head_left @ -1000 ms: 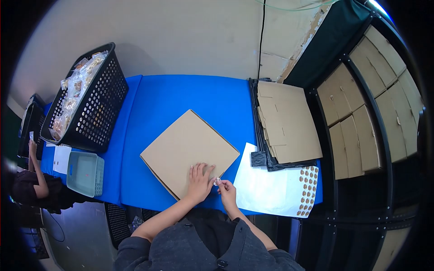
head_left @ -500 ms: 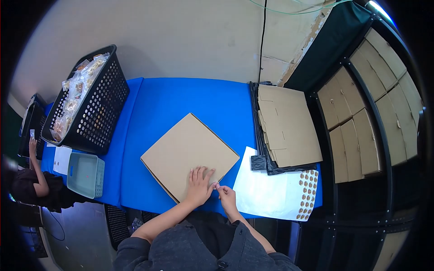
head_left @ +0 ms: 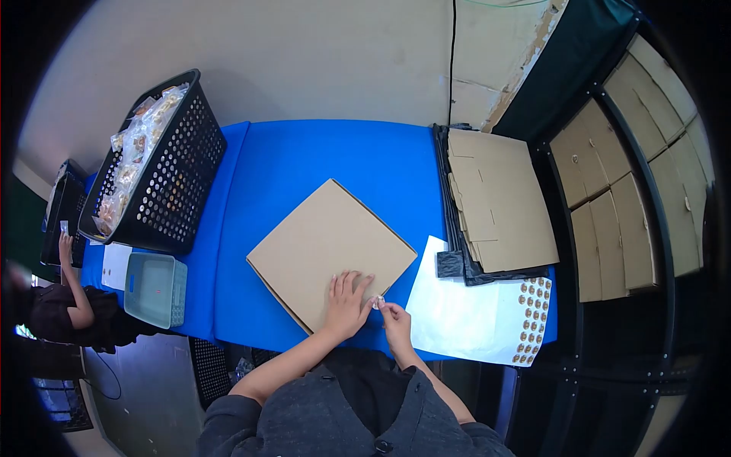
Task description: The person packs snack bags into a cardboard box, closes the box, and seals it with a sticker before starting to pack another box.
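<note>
Beside the left hand, a black basket holds packets.

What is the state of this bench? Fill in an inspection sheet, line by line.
Surface: blue table, partly covered.
Job's things: closed cardboard box under left hand; small sticker pinched by right hand at the box's near corner; sticker sheet beside it.
Clutter: black basket of packets, grey tray, flat cardboard stack.
Fingers: left flat, right pinching.
Cables: one black cable down the wall.
Surroundings: shelves of folded boxes; another person at far left.
</note>
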{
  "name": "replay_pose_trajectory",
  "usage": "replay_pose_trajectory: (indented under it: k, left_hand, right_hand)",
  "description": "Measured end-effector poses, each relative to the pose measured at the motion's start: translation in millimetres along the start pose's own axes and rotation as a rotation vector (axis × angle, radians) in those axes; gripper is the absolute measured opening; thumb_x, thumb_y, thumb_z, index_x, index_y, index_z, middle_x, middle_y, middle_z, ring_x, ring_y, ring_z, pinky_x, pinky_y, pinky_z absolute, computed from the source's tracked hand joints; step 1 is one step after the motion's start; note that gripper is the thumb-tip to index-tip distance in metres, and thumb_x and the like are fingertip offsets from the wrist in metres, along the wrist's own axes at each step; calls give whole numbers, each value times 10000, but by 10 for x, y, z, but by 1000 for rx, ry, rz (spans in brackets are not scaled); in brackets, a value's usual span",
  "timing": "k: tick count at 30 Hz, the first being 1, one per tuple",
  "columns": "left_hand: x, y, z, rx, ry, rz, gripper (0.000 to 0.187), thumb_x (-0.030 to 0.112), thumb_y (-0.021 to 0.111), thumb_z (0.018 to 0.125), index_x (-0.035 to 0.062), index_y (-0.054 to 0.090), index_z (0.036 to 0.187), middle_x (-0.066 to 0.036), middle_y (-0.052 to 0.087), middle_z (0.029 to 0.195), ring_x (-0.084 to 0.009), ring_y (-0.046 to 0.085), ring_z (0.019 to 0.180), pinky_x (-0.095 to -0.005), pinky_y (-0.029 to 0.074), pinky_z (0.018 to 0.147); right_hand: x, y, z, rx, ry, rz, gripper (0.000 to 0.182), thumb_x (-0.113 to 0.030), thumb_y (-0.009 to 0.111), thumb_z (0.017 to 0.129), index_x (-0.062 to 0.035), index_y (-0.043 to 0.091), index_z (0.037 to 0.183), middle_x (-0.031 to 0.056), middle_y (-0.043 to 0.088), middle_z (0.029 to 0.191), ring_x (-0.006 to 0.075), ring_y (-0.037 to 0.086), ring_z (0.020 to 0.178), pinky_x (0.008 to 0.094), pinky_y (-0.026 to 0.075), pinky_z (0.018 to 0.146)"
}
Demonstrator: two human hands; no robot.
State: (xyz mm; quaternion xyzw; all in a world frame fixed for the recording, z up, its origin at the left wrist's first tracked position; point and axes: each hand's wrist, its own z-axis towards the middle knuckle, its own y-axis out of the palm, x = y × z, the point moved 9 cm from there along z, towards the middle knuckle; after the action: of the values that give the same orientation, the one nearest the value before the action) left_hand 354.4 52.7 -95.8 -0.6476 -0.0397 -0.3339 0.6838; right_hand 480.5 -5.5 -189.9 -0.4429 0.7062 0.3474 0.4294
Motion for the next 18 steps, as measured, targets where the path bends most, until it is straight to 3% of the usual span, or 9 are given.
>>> replay_pose_trajectory:
  k: [4, 7, 9, 13, 15, 18]
  left_hand:
    - [-18, 39, -3, 2, -4, 7, 474, 308, 530, 911, 158, 456, 1354, -164, 408, 1316, -371, 320, 1307, -531, 160, 1119]
    - [-19, 44, 4, 1, -7, 13, 472, 307, 528, 912, 158, 458, 1355, -165, 408, 1316, -374, 317, 1310, -532, 158, 1120]
    - [-19, 38, 4, 3, -5, 20, 468, 301, 525, 915, 155, 457, 1354, -165, 408, 1315, -375, 316, 1310, -533, 159, 1119]
    - [-21, 54, 4, -3, -9, 25, 464, 301, 521, 919, 156, 456, 1355, -164, 407, 1315, -374, 317, 1310, -533, 160, 1119]
    - [-7, 51, 0, 14, 0, 48, 463, 306, 519, 923, 156, 454, 1356, -160, 407, 1315, -373, 321, 1307, -535, 161, 1117]
    - [-22, 62, -1, -1, -17, 46, 470, 310, 526, 918, 162, 451, 1357, -154, 416, 1323, -354, 310, 1325, -531, 159, 1123]
  right_hand:
    - [96, 10, 53, -44, 60, -124, 249, -257, 611, 937, -20, 672, 891, -64, 520, 578, 4, 337, 492, 215, 219, 451]
    - [82, 15, 107, -45, -50, -80, 239, -254, 614, 935, -22, 663, 911, -66, 506, 552, 1, 321, 484, 221, 207, 447]
    - [121, -15, 88, -52, 61, -82, 221, -250, 623, 931, -32, 656, 920, -56, 528, 578, 8, 349, 493, 210, 236, 453]
    - [68, -50, 71, -28, 79, -7, 203, -235, 635, 923, -33, 646, 937, -49, 539, 610, 19, 399, 520, 197, 288, 480]
    - [55, -38, 61, -98, 72, 25, 211, -241, 642, 916, -41, 641, 982, -43, 558, 671, 40, 468, 590, 191, 350, 557]
    - [90, -70, 51, -120, 52, -27, 225, -237, 645, 913, -36, 632, 1015, -42, 549, 666, 40, 474, 595, 189, 352, 559]
